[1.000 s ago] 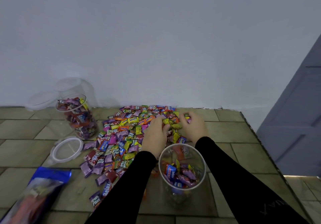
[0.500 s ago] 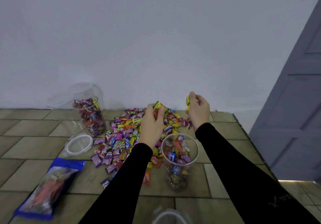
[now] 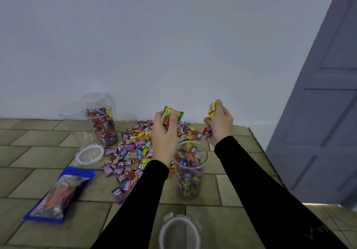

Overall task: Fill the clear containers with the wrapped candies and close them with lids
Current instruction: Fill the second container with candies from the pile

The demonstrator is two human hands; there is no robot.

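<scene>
Tiled tabletop (image 3: pixel 38 152) runs back to a plain white wall (image 3: pixel 154 45), with a grey door (image 3: pixel 324 113) at the right. Your left hand (image 3: pixel 164 134) is raised above the pile of wrapped candies (image 3: pixel 133 148), its fingers curled around a small bunch of them, a green wrapper (image 3: pixel 172 113) sticking out on top. Your right hand (image 3: pixel 219 125) is also lifted, gripping a few candies, with a yellow wrapper (image 3: pixel 212 110) showing by the thumb. Both hands are just beyond the near container (image 3: pixel 190 169), which stands open and partly filled, between your black sleeves. At the far left an open container (image 3: pixel 102 126) is packed with candies, and two clear empty ones stand behind it. One lid (image 3: pixel 89 155) lies flat left of the pile; another lid (image 3: pixel 178 233) sits at the near edge. A blue packet (image 3: pixel 61 192) lies at the near left.
</scene>
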